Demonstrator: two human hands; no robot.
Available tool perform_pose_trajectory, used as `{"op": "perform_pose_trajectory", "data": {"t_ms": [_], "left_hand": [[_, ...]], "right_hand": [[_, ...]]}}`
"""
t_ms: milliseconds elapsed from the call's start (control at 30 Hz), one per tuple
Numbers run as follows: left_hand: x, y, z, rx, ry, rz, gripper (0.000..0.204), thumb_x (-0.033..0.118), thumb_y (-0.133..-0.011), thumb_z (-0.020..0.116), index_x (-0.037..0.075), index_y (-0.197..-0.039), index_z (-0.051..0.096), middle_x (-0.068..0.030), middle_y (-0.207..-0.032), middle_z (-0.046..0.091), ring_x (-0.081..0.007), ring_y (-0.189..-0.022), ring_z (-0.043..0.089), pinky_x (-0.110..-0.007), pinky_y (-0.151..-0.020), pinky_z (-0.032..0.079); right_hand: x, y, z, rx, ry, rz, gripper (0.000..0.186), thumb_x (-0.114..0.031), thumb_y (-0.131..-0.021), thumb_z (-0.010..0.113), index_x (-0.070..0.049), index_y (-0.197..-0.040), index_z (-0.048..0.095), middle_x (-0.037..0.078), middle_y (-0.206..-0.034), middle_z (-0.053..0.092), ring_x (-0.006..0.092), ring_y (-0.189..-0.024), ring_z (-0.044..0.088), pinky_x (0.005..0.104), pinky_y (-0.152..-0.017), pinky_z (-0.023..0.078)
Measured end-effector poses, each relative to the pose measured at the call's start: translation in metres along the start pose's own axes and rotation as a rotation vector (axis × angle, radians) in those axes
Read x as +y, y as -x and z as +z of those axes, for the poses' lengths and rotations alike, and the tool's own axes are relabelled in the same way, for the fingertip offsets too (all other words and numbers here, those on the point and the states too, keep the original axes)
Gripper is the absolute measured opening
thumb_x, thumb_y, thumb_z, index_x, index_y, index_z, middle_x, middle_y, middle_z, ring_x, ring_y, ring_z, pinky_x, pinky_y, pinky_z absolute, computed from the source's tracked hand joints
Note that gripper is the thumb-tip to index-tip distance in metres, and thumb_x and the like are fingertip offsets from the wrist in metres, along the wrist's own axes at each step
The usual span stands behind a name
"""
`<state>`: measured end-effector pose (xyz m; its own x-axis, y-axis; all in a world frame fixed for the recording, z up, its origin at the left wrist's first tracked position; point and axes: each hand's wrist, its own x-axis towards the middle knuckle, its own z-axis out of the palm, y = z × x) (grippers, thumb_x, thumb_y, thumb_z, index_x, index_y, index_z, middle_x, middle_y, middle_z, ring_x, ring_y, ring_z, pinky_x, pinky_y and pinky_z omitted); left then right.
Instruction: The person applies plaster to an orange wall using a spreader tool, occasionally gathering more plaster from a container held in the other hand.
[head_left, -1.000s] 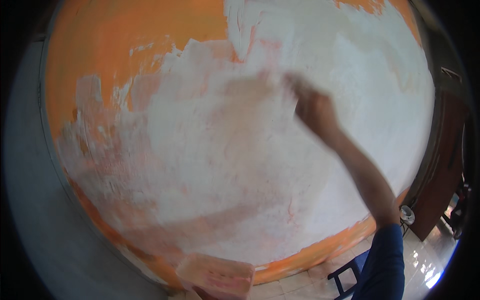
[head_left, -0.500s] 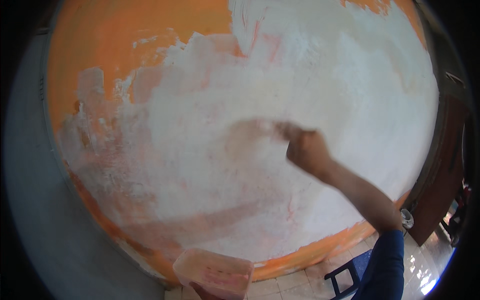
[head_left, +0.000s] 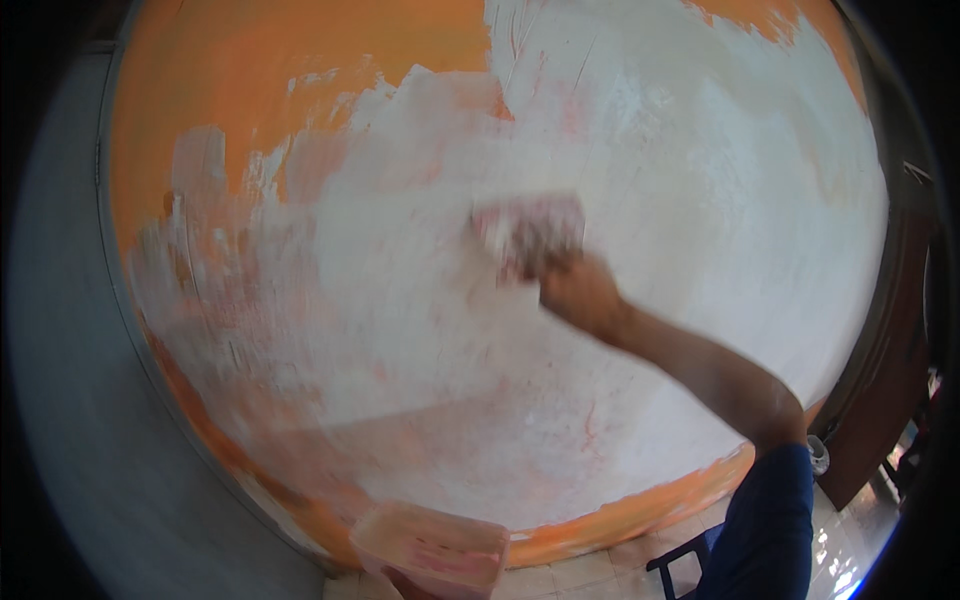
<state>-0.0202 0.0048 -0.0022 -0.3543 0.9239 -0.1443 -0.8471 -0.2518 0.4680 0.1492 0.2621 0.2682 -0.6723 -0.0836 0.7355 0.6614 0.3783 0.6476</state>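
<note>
A wide, flat spreading tool [head_left: 530, 220], blurred and smeared pink and white, is at the middle of the wall [head_left: 400, 270], which is orange under patchy white coating. My right hand [head_left: 580, 295] grips this tool's handle, with the arm reaching up from the lower right. At the bottom, my left hand [head_left: 398, 582] holds a translucent plastic tub [head_left: 440, 540] with pinkish residue; most of that hand's fingers are hidden behind it.
A grey wall [head_left: 60, 330] meets the coated one at the left. On the right are a dark brown wooden board [head_left: 880, 380] and a small white object [head_left: 817, 455]. A dark blue stool [head_left: 680, 570] stands on pale floor tiles [head_left: 575, 572] below.
My right hand and tool moved down from the upper right, then leftward and slightly up, the blade now showing broader. The tub stays low in view.
</note>
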Motion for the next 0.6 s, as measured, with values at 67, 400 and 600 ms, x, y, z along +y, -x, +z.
{"op": "perform_pose_trajectory", "data": {"t_ms": [67, 400, 600], "left_hand": [[0.002, -0.004, 0.000, 0.000, 0.007, 0.007, 0.077, 0.066, -0.078, 0.037, 0.012, -0.132, 0.027, -0.0102, -0.130, 0.037, -0.0297, -0.117, 0.038, -0.047, -0.098, 0.033], [0.007, -0.015, 0.009, 0.025, 0.007, 0.024, 0.078, 0.066, -0.077, 0.040, 0.012, -0.132, 0.027, -0.0105, -0.131, 0.036, -0.0302, -0.119, 0.037, -0.047, -0.098, 0.033], [0.006, -0.014, -0.007, 0.051, 0.015, 0.038, 0.078, 0.066, -0.077, 0.039, 0.012, -0.132, 0.026, -0.0108, -0.131, 0.036, -0.0312, -0.120, 0.035, -0.048, -0.100, 0.030]], "right_hand": [[-0.014, 0.007, -0.019, -0.112, -0.037, 0.045, 0.054, 0.000, -0.062, 0.053, -0.004, -0.116, 0.050, 0.016, -0.113, 0.055, 0.0273, -0.094, 0.058, 0.0348, -0.073, 0.051], [0.195, -0.187, -0.051, 0.107, 0.204, 0.372, 0.030, -0.004, -0.062, 0.050, -0.005, -0.089, 0.062, 0.018, -0.074, 0.061, 0.0336, -0.068, 0.060, 0.0428, -0.064, 0.049], [0.012, -0.062, -0.013, -0.026, -0.011, 0.032, 0.034, -0.003, -0.063, 0.055, -0.008, -0.096, 0.061, 0.012, -0.090, 0.063, 0.0236, -0.077, 0.062, 0.0356, -0.062, 0.051]]}}
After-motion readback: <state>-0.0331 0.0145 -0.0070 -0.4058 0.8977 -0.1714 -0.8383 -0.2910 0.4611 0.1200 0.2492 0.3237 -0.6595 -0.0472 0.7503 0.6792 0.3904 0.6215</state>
